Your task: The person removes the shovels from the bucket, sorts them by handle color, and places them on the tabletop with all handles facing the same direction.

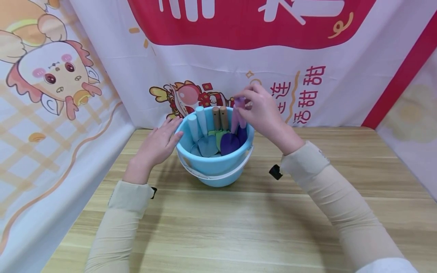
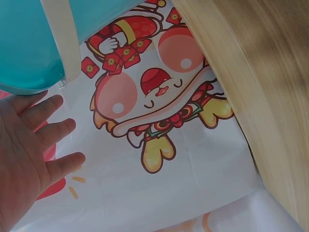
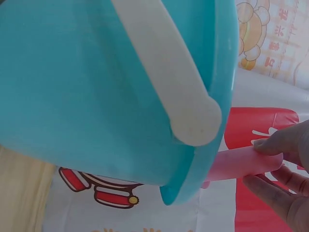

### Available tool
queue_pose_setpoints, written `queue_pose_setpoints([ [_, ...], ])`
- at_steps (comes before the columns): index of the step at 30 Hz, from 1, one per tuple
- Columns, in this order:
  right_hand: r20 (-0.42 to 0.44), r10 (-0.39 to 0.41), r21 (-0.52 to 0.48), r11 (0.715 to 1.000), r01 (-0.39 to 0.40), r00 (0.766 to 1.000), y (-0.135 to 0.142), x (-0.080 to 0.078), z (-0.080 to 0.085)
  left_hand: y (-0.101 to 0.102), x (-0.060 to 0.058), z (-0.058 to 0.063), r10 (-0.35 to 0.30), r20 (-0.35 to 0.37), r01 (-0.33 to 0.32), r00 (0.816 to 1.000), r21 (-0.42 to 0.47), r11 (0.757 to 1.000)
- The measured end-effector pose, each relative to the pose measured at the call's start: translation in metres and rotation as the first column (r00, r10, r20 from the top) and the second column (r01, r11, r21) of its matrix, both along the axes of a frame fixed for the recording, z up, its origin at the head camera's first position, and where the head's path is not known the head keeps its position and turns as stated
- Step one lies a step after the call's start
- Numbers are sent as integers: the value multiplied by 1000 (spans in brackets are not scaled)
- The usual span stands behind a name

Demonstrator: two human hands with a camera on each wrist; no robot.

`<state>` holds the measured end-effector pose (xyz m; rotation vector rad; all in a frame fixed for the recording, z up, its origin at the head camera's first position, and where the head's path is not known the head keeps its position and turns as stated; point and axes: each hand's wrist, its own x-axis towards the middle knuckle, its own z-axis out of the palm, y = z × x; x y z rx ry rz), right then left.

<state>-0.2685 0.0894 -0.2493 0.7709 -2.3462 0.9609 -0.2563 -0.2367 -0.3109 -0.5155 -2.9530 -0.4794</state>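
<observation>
A light-blue bucket (image 1: 208,163) stands on the table, its white carrying handle (image 1: 222,176) hanging down in front. My left hand (image 1: 158,143) rests on the bucket's left rim, fingers extended; the left wrist view shows them spread against the blue plastic. With thumb and fingers, my right hand (image 1: 261,110) pinches the end of a pink handle (image 3: 236,163) above the right rim. That handle belongs to a purple toy shovel (image 1: 230,144) inside the bucket, where a second purple one stands beside it. Blue shovels (image 1: 207,146) and brown-handled green tools (image 1: 220,132) share the bucket.
The wooden table (image 1: 218,231) extends in front and to both sides of the bucket. Close behind hangs a printed white and red cloth (image 1: 112,60), and another cloth panel (image 1: 51,125) with cartoon figures borders the left side.
</observation>
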Motion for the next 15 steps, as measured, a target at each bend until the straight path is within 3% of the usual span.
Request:
queue_pose_setpoints([
  [15, 6, -18, 23, 1000, 18, 1000, -2, -1, 14, 0, 1, 0, 1, 10, -1, 1000, 8, 1000],
])
